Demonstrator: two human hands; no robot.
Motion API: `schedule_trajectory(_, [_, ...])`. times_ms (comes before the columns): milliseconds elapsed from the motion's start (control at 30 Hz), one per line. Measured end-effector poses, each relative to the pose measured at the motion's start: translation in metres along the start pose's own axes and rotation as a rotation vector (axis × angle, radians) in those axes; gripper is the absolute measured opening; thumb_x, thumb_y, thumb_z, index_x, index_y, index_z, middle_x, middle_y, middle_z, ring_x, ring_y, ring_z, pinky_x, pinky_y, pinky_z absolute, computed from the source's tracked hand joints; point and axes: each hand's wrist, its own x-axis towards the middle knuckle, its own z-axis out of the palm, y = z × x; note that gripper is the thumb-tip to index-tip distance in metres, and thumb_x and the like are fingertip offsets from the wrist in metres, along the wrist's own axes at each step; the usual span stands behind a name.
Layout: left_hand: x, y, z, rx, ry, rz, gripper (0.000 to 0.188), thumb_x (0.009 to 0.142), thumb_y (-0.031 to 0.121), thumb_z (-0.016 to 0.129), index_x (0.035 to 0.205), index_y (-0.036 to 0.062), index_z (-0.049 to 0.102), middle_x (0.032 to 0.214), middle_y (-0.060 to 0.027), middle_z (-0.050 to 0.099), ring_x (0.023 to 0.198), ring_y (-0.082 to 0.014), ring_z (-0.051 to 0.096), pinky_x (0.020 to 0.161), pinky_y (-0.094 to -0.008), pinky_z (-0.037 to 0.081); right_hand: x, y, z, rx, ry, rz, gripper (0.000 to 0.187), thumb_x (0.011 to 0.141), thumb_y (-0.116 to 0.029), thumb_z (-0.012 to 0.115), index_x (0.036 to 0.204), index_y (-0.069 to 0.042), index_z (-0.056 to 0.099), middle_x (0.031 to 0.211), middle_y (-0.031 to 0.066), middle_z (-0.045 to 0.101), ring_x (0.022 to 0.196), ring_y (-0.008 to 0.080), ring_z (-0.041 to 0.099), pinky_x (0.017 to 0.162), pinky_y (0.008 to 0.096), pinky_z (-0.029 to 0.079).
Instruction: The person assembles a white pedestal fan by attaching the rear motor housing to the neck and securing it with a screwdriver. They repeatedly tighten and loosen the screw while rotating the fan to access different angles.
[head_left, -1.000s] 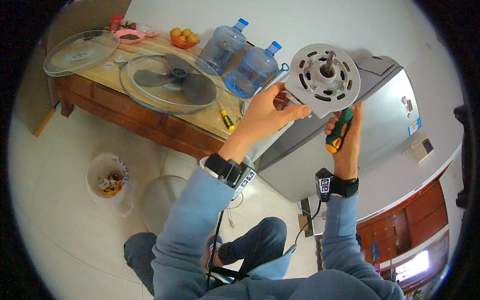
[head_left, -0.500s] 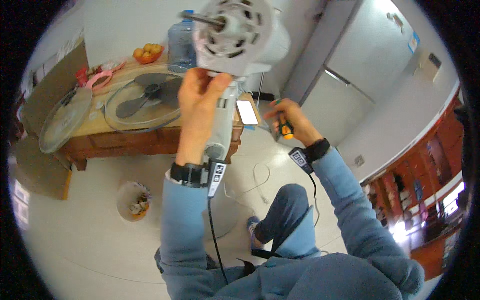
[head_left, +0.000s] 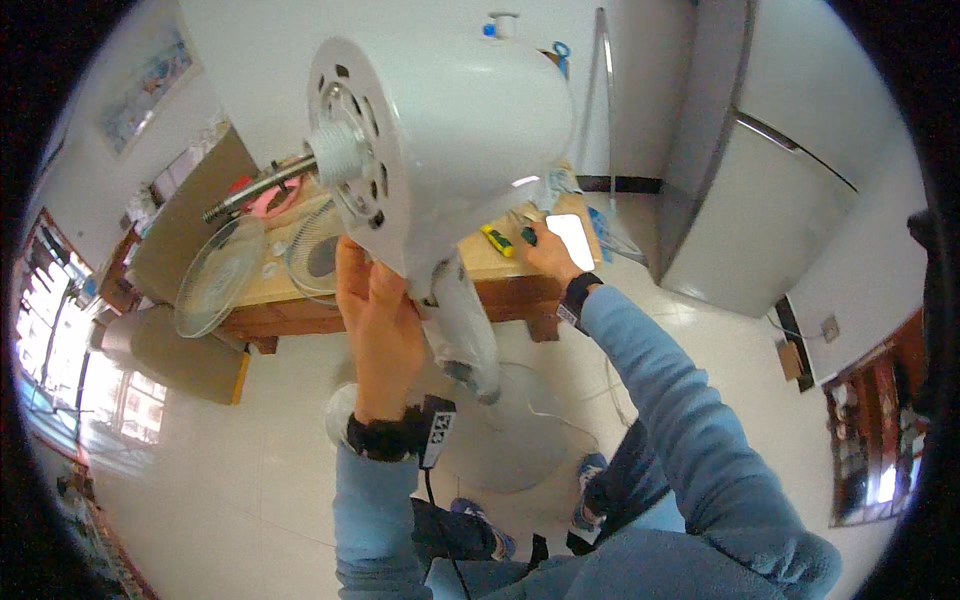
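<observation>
A white fan motor housing [head_left: 470,130] fills the upper middle, its threaded metal shaft [head_left: 262,190] pointing left. My left hand [head_left: 382,325] is closed round the underside of the housing, beside the white neck [head_left: 462,330], which slopes down toward a round pale base [head_left: 510,430] on the floor. Over at the table's right end, my right hand [head_left: 550,255] is low at the tabletop, its fingers closed round a screwdriver [head_left: 529,236] that shows only a dark green bit. Just left of it lies a yellow-and-black handled tool [head_left: 497,240]. A phone with a white screen [head_left: 570,240] lies to its right.
On the wooden table [head_left: 290,318] rest a round fan grille [head_left: 222,278] at the left and another partly hidden grille [head_left: 312,250]. A tall grey refrigerator [head_left: 770,200] stands at the right. A thin cable [head_left: 612,385] runs over the floor near my feet.
My right hand has moved with the screwdriver from mid-air down to the tabletop near the phone. The housing now appears larger and more side-on, still in my left hand. My view has shifted.
</observation>
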Motion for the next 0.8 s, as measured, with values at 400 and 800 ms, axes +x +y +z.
schedule_trajectory(400, [-0.001,0.004,0.011,-0.045,0.014,0.018,0.038,0.081,0.013,0.068,0.11,0.0038,0.044,0.105,-0.008,0.06,0.094,-0.0123,0.057,0.083,-0.0284,0.045,0.033,0.044,0.042,-0.674,0.046,-0.51,0.047,0.083,-0.022,0.057,0.125,-0.002,0.049,0.106,0.019,0.06,0.096,0.0351,0.054,0.084,0.0437,0.043])
schedule_trajectory(800, [-0.007,0.005,-0.003,-0.069,-0.082,0.11,0.039,0.079,0.016,0.074,0.105,-0.001,0.05,0.102,-0.008,0.061,0.091,-0.0114,0.056,0.078,-0.0255,0.046,-0.117,-0.248,-0.179,0.576,0.03,-0.359,0.077,0.088,-0.066,0.034,0.145,-0.016,0.023,0.14,0.0121,0.036,0.124,0.0278,0.039,0.093,0.0502,0.04])
